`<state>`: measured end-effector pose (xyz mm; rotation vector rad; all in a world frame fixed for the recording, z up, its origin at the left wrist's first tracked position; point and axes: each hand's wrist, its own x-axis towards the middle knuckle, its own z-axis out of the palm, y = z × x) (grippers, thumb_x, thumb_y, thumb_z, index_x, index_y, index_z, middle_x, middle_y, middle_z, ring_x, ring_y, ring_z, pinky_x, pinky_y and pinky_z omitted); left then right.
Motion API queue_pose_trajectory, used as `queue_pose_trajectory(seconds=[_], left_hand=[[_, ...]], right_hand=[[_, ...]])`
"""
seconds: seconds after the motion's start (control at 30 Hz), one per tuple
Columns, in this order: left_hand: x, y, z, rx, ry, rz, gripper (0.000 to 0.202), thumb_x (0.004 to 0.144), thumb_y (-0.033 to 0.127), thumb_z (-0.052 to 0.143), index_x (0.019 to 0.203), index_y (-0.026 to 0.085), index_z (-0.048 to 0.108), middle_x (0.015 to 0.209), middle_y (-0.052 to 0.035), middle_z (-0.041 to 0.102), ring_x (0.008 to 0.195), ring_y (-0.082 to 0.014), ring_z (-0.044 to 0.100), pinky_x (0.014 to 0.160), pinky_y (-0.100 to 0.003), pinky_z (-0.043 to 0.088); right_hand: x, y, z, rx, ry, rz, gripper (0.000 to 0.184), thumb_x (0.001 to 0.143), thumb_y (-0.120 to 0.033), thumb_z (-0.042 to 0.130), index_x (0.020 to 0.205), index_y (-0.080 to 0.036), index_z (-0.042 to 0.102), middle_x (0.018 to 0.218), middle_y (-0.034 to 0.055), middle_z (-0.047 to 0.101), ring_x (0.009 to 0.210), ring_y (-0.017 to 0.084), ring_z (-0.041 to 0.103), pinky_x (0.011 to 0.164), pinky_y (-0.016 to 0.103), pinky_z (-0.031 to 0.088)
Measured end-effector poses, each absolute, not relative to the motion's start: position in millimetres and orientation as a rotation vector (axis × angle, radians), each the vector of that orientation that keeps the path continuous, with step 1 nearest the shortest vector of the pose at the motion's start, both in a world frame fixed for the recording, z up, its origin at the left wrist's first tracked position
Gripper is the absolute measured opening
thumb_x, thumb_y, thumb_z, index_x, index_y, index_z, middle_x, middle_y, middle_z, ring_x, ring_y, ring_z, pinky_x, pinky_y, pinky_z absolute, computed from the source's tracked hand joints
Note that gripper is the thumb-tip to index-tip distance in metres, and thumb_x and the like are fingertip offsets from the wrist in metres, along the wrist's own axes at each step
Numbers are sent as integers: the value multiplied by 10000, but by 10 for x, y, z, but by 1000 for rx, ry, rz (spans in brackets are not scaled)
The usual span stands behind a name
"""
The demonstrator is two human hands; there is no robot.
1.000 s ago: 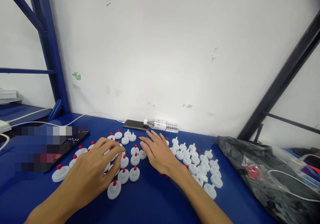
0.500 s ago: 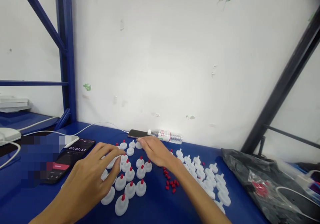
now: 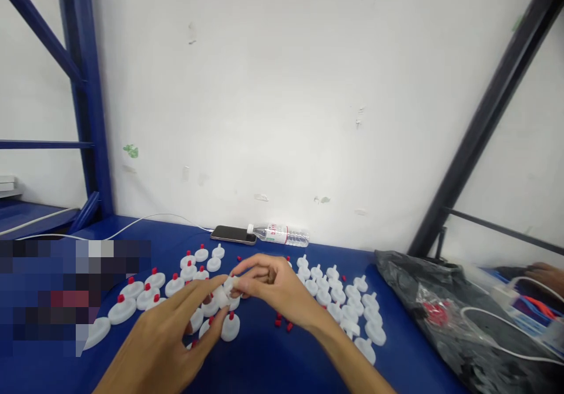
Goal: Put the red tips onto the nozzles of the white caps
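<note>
My left hand (image 3: pixel 170 329) pinches a white nozzle lid (image 3: pixel 222 296) between thumb and fingers, above the table. At its spout, my right hand (image 3: pixel 275 288) is closed, thumb and fingertips meeting on the lid. Whether a red tip sits between the right fingertips is hidden. Around and under the left hand stand white lids with red tips (image 3: pixel 230 326), several partly covered by the fingers. Two white lids without red tips (image 3: pixel 214 263) stand behind the hands. Loose red tips (image 3: pixel 278 322) lie below the right wrist. Further right is a cluster of untipped white lids (image 3: pixel 338 294).
A phone (image 3: pixel 233 235) on a cable and a lying water bottle (image 3: pixel 282 233) are along the wall. At right lies a black plastic bag (image 3: pixel 409 288) with a clear bag of red pieces (image 3: pixel 437 312). Another person's hand (image 3: pixel 549 278) shows at the far right.
My right hand has come back from the rear lids to meet my left hand at the white lid. The view has shifted right, and the left phone is now blurred out.
</note>
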<state>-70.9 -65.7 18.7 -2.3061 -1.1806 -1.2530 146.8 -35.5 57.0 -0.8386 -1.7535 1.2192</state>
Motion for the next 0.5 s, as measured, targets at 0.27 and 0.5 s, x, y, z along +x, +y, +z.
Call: queue_pose_trajectory(seconds=[0.27, 0.5], left_hand=[[-898, -529, 189, -2256, -1320, -1208, 463, 1012, 544, 515, 1435, 361, 561, 1297, -29, 729, 523, -137, 665, 554, -285, 578], [-845, -498, 139, -2302, -1293, -1179, 423, 1011, 543, 513, 1376, 348, 601, 1139, -17, 761, 421, -108, 575, 516, -269, 556]], right_hand=[[2072, -238, 784, -1473, -2240, 419, 93, 868, -244, 729, 822, -265, 807, 768, 11, 799, 730, 221, 738, 652, 298, 491], [2190, -185, 717, -1570, -2289, 582, 104, 694, -204, 852, 638, -268, 793, 634, -15, 760, 588, 182, 683, 522, 258, 407]])
